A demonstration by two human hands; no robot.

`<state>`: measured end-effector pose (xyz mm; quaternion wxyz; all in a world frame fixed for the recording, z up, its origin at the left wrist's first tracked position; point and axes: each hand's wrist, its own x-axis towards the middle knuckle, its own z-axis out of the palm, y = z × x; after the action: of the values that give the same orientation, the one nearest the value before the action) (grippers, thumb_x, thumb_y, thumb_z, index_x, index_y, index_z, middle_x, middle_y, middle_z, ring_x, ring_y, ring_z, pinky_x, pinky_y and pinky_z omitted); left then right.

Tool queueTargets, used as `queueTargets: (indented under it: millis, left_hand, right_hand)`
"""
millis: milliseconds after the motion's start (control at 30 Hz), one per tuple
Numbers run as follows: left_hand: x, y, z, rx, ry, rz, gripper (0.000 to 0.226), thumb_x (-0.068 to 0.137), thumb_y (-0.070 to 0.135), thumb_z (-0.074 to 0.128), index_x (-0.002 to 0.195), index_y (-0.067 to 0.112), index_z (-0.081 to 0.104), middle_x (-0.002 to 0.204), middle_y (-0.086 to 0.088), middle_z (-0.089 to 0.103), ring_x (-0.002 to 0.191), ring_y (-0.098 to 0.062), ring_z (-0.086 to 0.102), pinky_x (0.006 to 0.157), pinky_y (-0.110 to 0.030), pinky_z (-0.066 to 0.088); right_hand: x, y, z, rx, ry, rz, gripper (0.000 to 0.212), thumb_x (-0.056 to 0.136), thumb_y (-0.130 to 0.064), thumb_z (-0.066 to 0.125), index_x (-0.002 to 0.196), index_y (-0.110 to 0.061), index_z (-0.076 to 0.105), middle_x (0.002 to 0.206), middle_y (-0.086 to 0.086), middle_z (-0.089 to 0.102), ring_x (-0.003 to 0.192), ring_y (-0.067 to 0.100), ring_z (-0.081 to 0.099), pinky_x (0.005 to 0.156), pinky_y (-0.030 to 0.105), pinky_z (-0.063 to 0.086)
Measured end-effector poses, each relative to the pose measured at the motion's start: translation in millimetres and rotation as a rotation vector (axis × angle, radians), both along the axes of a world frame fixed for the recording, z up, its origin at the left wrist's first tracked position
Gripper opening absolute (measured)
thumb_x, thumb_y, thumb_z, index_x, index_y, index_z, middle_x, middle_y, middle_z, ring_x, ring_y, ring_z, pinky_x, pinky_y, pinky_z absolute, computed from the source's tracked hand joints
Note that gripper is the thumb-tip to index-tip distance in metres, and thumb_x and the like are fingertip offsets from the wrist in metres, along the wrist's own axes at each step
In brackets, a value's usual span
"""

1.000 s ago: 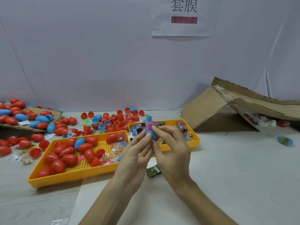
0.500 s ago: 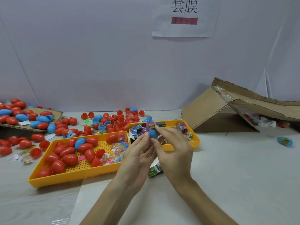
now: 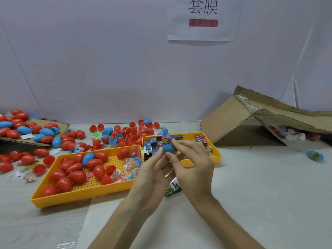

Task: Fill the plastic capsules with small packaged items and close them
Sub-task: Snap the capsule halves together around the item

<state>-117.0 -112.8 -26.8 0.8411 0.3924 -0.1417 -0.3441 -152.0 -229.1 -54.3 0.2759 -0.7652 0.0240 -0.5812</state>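
My left hand point(image 3: 152, 169) and my right hand point(image 3: 192, 164) meet in front of the small yellow tray point(image 3: 216, 157). Between their fingertips is a blue capsule half point(image 3: 168, 147) with a pink packaged item point(image 3: 166, 139) sticking out of its top. Both hands pinch the capsule half; my right fingers also touch the packet. More small packets lie in that tray. The large yellow tray point(image 3: 77, 194) to the left holds several red capsules point(image 3: 77, 177), a blue one and loose colourful packets. A green packet point(image 3: 172, 188) lies on the table under my hands.
Many red and blue capsules point(image 3: 125, 133) are scattered behind the trays and on a flat cardboard sheet point(image 3: 61, 125) at far left. A collapsed cardboard box point(image 3: 233, 121) stands at right. One wrapped blue capsule point(image 3: 315, 156) lies alone at far right.
The hands have stayed in the same spot; the fingers have shifted slightly on the blue capsule half and the pink packet.
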Motion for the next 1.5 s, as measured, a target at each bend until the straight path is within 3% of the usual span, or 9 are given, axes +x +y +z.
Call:
queueTargets:
  millis: [100,333,500,600,767,1100,1233,1333,1500]
  left_hand:
    - [1.6,-0.1,0.2,0.014,-0.025,0.016,0.039,0.098,0.041,0.054,0.111,0.014,0.078,0.122,-0.014,0.072,0.116,-0.021,0.069,0.085,-0.032,0.061]
    - [4.2,-0.3,-3.0,0.002,-0.018,-0.005,0.040,0.101,0.037,0.052,0.110,0.009,0.078,0.122,-0.017,0.071,0.116,-0.025,0.069,0.084,-0.032,0.060]
    - [4.1,-3.0,-2.4,-0.006,0.010,-0.008,0.044,0.097,0.038,0.052,0.119,0.006,0.073,0.126,-0.014,0.070,0.115,-0.024,0.069,0.080,-0.034,0.061]
    - [3.7,-3.9,-2.1,-0.024,0.008,-0.011,0.047,0.096,0.039,0.050,0.124,0.005,0.067,0.128,-0.014,0.069,0.115,-0.026,0.069,0.082,-0.036,0.062]
    - [2.6,-3.2,-3.0,-0.027,0.017,-0.028,0.051,0.097,0.037,0.049,0.131,0.001,0.061,0.122,-0.016,0.071,0.112,-0.025,0.070,0.081,-0.036,0.061]
    - [5.4,-4.7,-8.3,-0.029,0.036,-0.012,0.049,0.097,0.037,0.051,0.125,0.000,0.065,0.123,-0.021,0.069,0.111,-0.026,0.070,0.091,-0.039,0.060]
    - [6.3,-6.3,-6.7,0.033,-0.052,0.074,0.036,0.095,0.038,0.056,0.111,0.013,0.077,0.114,-0.014,0.073,0.110,-0.024,0.071,0.083,-0.035,0.062]
    - [11.3,-3.9,-5.1,0.062,-0.110,0.194,0.038,0.090,0.035,0.065,0.121,0.013,0.069,0.115,-0.008,0.075,0.108,-0.020,0.072,0.083,-0.030,0.061]
    - [14.2,0.3,-3.9,0.069,-0.123,0.168,0.044,0.092,0.034,0.058,0.127,0.007,0.064,0.118,-0.011,0.074,0.110,-0.020,0.071,0.088,-0.030,0.059]
  right_hand:
    - [1.3,-2.3,-2.1,-0.049,-0.006,0.006,0.029,0.081,-0.016,0.080,0.110,-0.010,0.078,0.104,-0.002,0.073,0.097,0.020,0.065,0.081,0.041,0.054]
    - [0.9,-3.8,-2.5,-0.058,-0.054,0.035,0.023,0.083,-0.015,0.077,0.105,-0.008,0.079,0.101,-0.002,0.072,0.096,0.016,0.062,0.085,0.026,0.052]
    - [0.7,-2.2,-0.7,-0.018,0.003,0.012,0.036,0.079,-0.015,0.084,0.114,-0.012,0.076,0.104,-0.002,0.069,0.097,0.017,0.059,0.089,0.015,0.045]
    - [1.0,-1.8,0.5,-0.010,-0.001,-0.010,0.037,0.079,-0.026,0.082,0.114,-0.014,0.077,0.108,-0.005,0.068,0.102,0.015,0.057,0.090,0.026,0.049]
    - [2.2,-5.5,-2.7,-0.049,-0.032,0.012,0.026,0.081,-0.023,0.080,0.104,-0.012,0.079,0.106,-0.005,0.073,0.102,0.016,0.061,0.083,0.046,0.053]
    - [2.4,-7.8,-2.5,-0.088,-0.050,0.001,0.023,0.080,-0.020,0.079,0.100,-0.008,0.080,0.101,-0.003,0.075,0.099,0.015,0.060,0.085,0.032,0.053]
    - [0.1,-9.6,-0.5,-0.093,0.007,-0.004,0.028,0.079,-0.013,0.082,0.106,-0.008,0.079,0.102,-0.002,0.075,0.097,0.018,0.063,0.082,0.038,0.054]
    - [-2.0,-8.9,3.0,-0.117,0.081,0.020,0.038,0.078,-0.013,0.084,0.115,-0.011,0.076,0.108,-0.002,0.074,0.102,0.018,0.064,0.086,0.037,0.055]
    - [-5.3,-7.5,9.2,-0.021,0.103,0.137,0.047,0.078,-0.016,0.085,0.123,-0.009,0.071,0.114,0.000,0.073,0.108,0.016,0.065,0.094,0.026,0.053]
